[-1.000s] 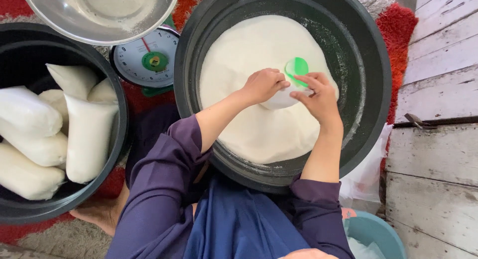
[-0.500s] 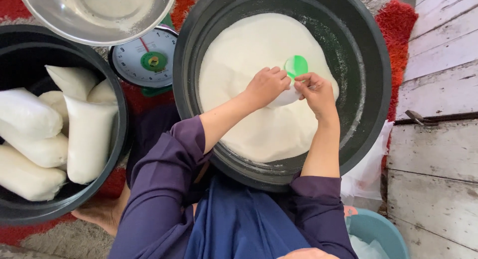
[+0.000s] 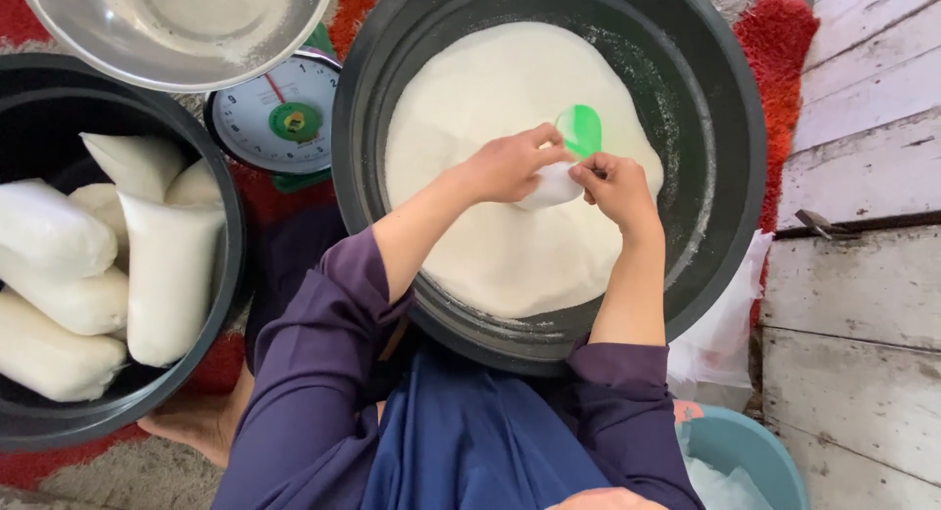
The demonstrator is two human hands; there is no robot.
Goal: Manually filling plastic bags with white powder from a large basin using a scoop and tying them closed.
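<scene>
A big black tub in front of me holds a mound of white powder. Over the mound, my left hand and my right hand both pinch the mouth of a small clear plastic bag partly filled with the powder. A green scoop lies on the powder just beyond my fingers, touching neither hand as far as I can see. Purple sleeves cover both my forearms up to the elbow.
At left, another black tub holds several filled white bags. A dial kitchen scale stands between the tubs under a steel bowl. A red rug lies beneath, white wooden planks at right, a teal bucket at lower right.
Both hands have shifted slightly up and to the right over the powder with the small bag. The green scoop now shows more fully beyond the fingers.
</scene>
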